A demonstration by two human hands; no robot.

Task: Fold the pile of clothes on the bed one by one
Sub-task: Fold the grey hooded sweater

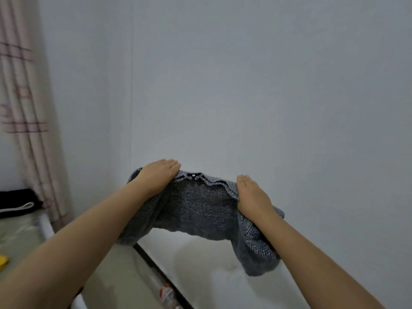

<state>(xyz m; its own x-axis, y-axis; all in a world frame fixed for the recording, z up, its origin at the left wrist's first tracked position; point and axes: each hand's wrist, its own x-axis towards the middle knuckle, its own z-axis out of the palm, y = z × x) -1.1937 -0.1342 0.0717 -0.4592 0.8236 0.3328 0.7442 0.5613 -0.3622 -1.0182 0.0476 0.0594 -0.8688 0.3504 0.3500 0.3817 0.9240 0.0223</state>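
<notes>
Plain grey wall ahead, left hand and right hand each clamped on the raised grey knitted sweater, seemingly spreading it out; laying it flat on the bed looks next.

A home bedroom: patterned curtain, plain wall, and a bed's edge below

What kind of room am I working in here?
Probably a bedroom. A plain wall stands ahead, a striped curtain hangs at the left, and both hands hold up a grey knitted sweater, as for folding laundry.
</notes>
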